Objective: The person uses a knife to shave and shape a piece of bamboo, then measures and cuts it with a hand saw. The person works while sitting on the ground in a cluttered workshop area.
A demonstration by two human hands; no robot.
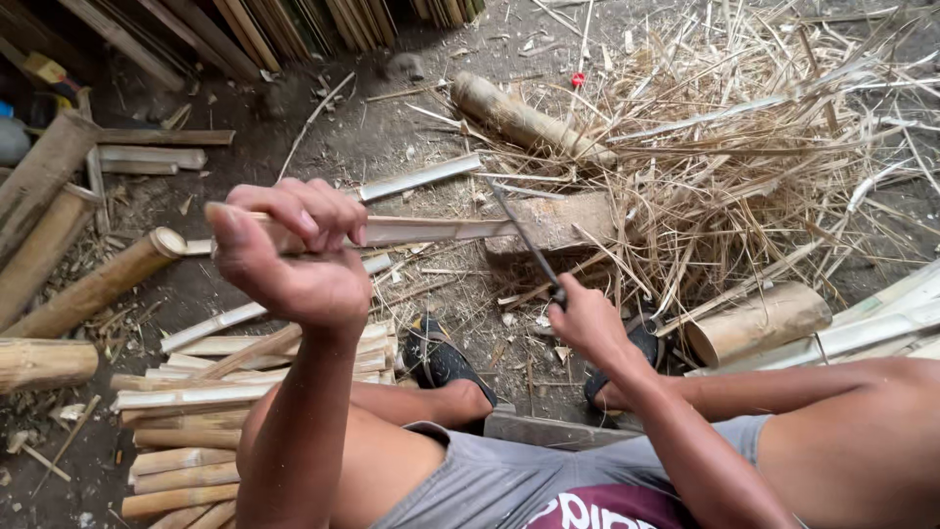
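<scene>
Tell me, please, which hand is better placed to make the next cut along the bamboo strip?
The right hand: it grips the knife, whose blade already meets the far end of the bamboo strip. The left hand is occupied clamping the strip's near end.

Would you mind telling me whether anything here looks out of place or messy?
Yes: a loose heap of bamboo shavings sprawls across the dirt floor at upper right, half burying a bamboo section; split strips lie stacked lower left.

Place: we're in a rough bamboo workshop | floor: bare dirt floor (323,147) | signs: we see cut bamboo poles (93,289), stacked split strips (196,431), a heap of shavings (744,147)
</scene>
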